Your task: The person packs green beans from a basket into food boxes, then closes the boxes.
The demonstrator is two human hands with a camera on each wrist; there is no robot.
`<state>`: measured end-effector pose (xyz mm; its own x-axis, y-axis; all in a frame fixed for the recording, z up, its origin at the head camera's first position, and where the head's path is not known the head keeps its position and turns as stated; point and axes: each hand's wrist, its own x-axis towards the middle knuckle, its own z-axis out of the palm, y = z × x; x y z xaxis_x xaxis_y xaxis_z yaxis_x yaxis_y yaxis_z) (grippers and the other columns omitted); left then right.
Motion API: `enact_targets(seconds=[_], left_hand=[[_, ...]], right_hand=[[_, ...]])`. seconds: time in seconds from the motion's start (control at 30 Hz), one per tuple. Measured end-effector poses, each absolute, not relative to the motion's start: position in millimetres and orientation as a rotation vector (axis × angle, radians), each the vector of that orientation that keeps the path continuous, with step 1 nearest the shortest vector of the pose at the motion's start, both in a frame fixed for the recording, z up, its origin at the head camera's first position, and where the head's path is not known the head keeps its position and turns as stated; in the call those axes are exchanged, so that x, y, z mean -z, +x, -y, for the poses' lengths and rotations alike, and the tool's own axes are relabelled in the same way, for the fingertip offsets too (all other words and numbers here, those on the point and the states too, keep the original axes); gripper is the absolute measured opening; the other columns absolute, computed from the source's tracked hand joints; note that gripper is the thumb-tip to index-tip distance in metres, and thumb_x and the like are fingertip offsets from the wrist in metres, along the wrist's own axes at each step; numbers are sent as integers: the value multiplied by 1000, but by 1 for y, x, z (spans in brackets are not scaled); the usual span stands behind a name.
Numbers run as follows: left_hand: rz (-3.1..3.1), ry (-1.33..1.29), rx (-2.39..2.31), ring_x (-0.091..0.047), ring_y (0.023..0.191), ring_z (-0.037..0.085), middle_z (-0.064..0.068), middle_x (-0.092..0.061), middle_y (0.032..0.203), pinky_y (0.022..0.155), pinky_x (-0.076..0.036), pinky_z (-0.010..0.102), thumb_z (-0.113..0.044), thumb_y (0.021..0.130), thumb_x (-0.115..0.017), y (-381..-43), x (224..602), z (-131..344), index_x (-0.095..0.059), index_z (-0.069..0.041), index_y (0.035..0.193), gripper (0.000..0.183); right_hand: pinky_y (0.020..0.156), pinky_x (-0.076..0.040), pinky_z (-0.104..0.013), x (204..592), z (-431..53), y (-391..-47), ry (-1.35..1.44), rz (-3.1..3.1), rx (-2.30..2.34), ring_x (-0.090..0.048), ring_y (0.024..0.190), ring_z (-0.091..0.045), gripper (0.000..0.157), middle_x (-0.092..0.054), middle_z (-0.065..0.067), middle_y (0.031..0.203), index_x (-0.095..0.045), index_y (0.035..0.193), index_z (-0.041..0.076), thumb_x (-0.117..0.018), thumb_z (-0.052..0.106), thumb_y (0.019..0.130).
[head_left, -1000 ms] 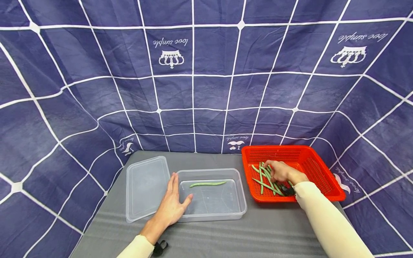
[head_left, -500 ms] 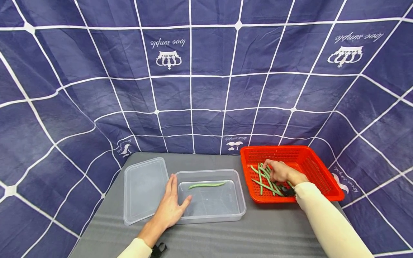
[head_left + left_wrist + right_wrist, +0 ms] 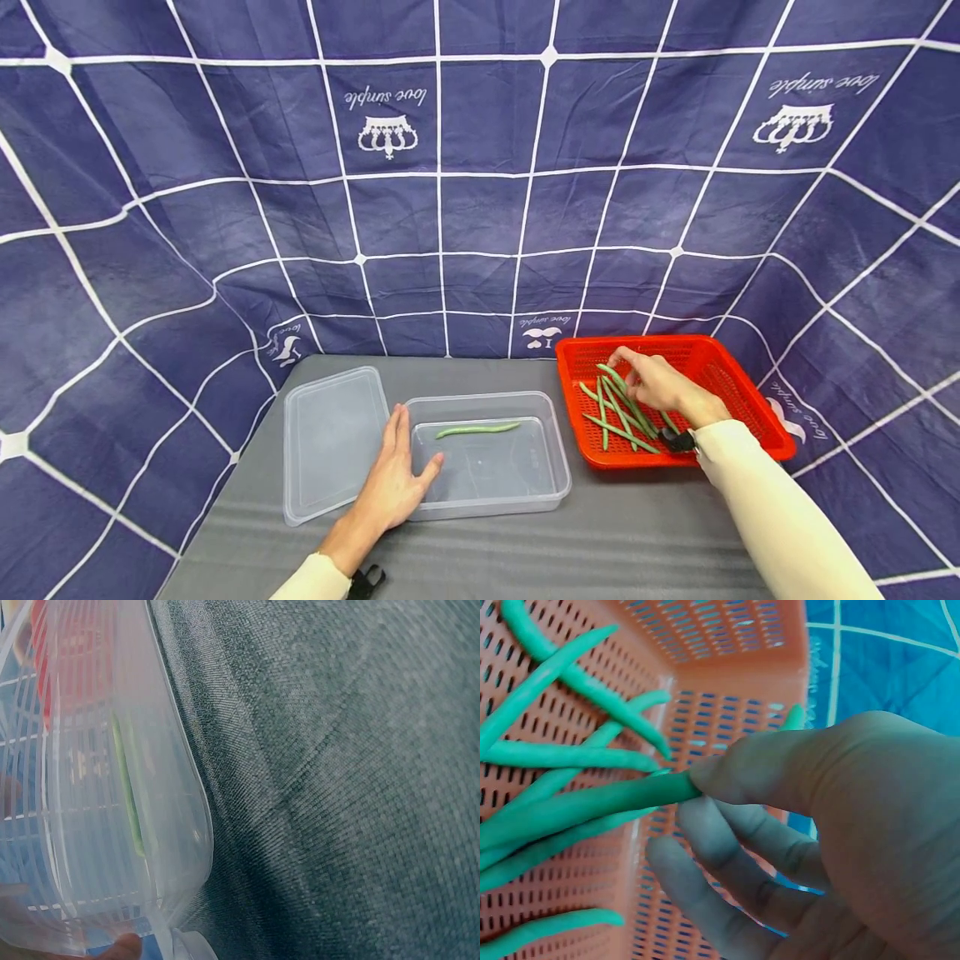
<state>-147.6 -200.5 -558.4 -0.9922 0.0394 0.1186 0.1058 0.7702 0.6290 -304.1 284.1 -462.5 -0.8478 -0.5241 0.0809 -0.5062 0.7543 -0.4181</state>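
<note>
My right hand [image 3: 660,387] is inside the red perforated basket [image 3: 742,408]. In the right wrist view its thumb and fingers pinch the end of a green bean [image 3: 592,804]. Several other green beans [image 3: 621,432] lie crossed on the basket floor beneath. My left hand [image 3: 392,479] rests with straight fingers at the left edge of a clear plastic container [image 3: 487,475], thumb over its near rim. One green bean [image 3: 477,429] lies inside that container, towards its far side. The left wrist view shows this bean [image 3: 127,787] through the container wall.
A translucent lid [image 3: 333,446] lies flat on the grey tabletop [image 3: 525,558], left of the container. Behind and at both sides hangs a blue cloth [image 3: 480,217] with white lines. The basket stands close to the cloth at the right.
My right hand has risen slightly from the pile, and a bean's tip now sticks out past its fingers. The left hand keeps its place on the container. The head view has shifted slightly.
</note>
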Motion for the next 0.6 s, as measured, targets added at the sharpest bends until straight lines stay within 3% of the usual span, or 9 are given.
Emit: enact_targets(seconds=[0.27,0.6], left_hand=[[2853,-124,1018,-32,177,51,28,-10,194,139,-40,65,-46,112,-76,-148,560,200,-10,7,184,112],[2848,-120,1015,-33,176,52,29,-10,194,138,-40,66,-46,112,-76,-148,560,200,-11,7,184,111]], right_hand=[[76,-59,-41,450,-270,-296,-976,-3030,641,-72,80,-17,56,-78,-1,88,-67,131,12,-73,-17,84],[82,-61,-44,436,-251,-283,-1159,-3091,706,-74,90,-24,51,-76,-7,96,-68,130,6,-72,-20,86]])
